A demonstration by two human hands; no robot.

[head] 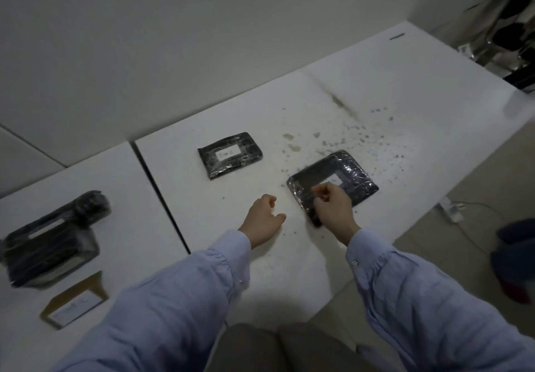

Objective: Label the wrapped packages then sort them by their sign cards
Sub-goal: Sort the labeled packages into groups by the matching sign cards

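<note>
Starting well out to the left of your left hand (262, 219), a wrapped bundle (52, 238) lies on the table (376, 96) with a brown sign card (75, 303) just on your side of it; that left hand rests on the tabletop, fingers loosely curled, nothing in them; ahead of it, apart from both hands, lies a labelled package (230, 154); close to the right of the left hand, your right hand (333, 206) is balled over the near end of a second package (353, 169), whose white label (335, 179) shows just beyond the knuckles; whether those fingers pinch wrap, a pen or nothing, you cannot tell; this package's long axis slants from under your right hand away to the right; so the right hand looks best placed to move it, and any carry to that card would run leftward past your left hand.
</note>
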